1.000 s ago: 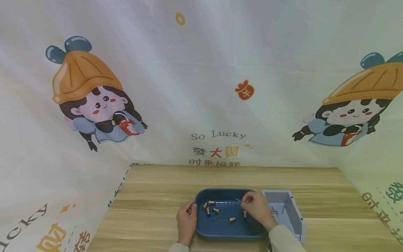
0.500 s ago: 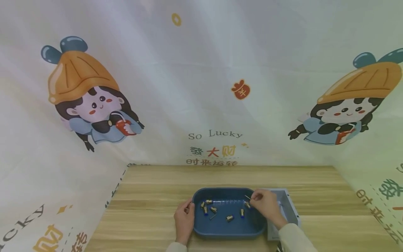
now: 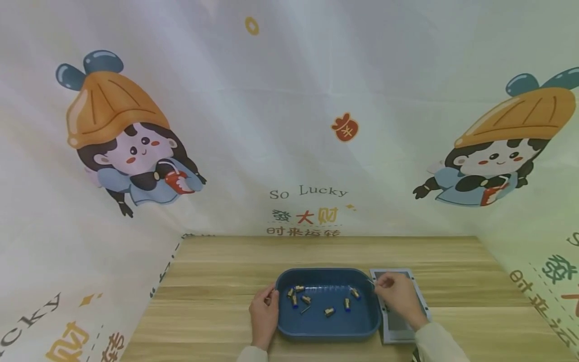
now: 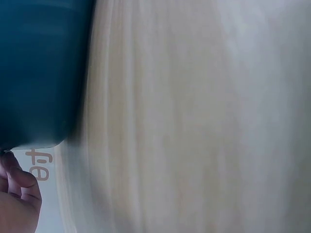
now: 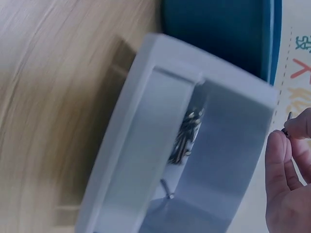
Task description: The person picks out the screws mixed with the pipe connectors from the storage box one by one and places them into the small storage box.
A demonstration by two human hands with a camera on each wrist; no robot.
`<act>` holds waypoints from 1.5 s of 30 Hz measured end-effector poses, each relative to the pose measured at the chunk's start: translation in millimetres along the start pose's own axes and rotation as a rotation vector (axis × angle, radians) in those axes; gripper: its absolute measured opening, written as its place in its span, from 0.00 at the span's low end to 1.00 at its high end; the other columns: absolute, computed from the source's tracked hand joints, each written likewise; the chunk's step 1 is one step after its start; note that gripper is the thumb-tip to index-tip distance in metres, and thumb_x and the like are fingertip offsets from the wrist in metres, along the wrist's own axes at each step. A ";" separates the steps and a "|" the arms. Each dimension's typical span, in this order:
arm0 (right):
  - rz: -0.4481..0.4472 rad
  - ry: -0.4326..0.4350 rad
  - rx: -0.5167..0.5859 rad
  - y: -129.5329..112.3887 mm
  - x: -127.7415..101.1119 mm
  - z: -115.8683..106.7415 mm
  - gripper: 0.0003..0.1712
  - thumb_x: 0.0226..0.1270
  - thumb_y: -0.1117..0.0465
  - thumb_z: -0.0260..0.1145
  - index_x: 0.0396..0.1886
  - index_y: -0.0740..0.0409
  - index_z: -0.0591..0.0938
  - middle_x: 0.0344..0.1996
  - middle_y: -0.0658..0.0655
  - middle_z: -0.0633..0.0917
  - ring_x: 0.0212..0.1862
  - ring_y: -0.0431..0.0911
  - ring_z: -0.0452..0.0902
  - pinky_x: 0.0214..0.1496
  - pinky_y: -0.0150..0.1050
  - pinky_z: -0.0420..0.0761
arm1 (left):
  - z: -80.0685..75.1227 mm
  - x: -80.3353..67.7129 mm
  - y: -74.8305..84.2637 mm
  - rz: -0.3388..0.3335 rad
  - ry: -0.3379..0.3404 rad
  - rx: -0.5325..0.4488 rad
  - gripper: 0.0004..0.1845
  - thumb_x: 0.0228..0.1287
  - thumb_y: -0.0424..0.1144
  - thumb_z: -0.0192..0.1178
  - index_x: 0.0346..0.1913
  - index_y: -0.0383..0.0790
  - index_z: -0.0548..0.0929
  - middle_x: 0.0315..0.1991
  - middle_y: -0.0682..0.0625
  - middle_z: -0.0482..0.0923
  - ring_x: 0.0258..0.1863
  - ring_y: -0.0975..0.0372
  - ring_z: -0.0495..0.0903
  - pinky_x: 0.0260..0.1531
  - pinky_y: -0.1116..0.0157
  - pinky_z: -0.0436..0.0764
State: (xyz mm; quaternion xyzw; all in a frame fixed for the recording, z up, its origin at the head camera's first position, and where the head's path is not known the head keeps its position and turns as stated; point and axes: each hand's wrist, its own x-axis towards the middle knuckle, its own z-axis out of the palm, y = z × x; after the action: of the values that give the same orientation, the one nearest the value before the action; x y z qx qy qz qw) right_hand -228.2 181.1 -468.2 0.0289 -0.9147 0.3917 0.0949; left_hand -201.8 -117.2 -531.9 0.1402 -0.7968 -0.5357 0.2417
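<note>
My left hand point(image 3: 264, 314) grips the left rim of a dark blue tray point(image 3: 316, 326), its fingers curled at the edge. In the left wrist view, that hand's fingertips point(image 4: 9, 160) meet the tray's corner. Several brass fittings point(image 3: 329, 312) with blue collars lie scattered in the tray, along with a loose screw point(image 3: 305, 309). Between thumb and fingertips, my right hand point(image 3: 400, 296) pinches a small screw point(image 5: 290, 116), held up over the grey bin point(image 3: 385, 338) just right of the tray. The right wrist view shows a pile of screws point(image 5: 183, 138) inside that bin.
One screw point(image 5: 167, 189) lies apart from the pile in the bin. The bin stands close against the tray's right side. Both rest on a wood-grain table point(image 3: 217, 281), with a printed cloth point(image 3: 253, 151) hanging behind and at the sides.
My right hand has moved right with the pinched screw, from over the tray to over the bin. The left hand stays at the tray's rim. The head view has shifted slightly.
</note>
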 end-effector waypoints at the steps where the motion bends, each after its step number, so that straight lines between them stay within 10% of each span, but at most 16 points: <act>1: 0.008 -0.002 -0.003 2.0 0.1 -0.8 0.02 0.46 0.68 0.68 0.21 0.60 0.81 0.20 0.52 0.81 0.25 0.39 0.72 0.30 0.32 0.72 | -0.1 0.0 -0.1 -0.001 0.000 0.002 0.09 0.58 0.27 0.61 0.42 0.31 0.85 0.31 0.44 0.81 0.27 0.66 0.73 0.27 0.73 0.74; 45: 0.075 0.037 -0.167 47.0 -17.8 19.4 0.04 0.46 0.69 0.62 0.17 0.61 0.79 0.15 0.53 0.81 0.21 0.45 0.73 0.25 0.41 0.74 | 1.2 0.9 -2.9 -0.003 -0.001 0.000 0.10 0.58 0.27 0.61 0.43 0.31 0.85 0.31 0.44 0.81 0.26 0.68 0.74 0.27 0.74 0.75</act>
State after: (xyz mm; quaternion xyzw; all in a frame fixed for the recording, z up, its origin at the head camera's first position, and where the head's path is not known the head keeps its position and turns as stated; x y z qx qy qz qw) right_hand -219.6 199.2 -518.2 -0.0208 -0.9428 0.3176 0.0991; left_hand -203.2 -117.8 -534.7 0.1414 -0.7967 -0.5362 0.2404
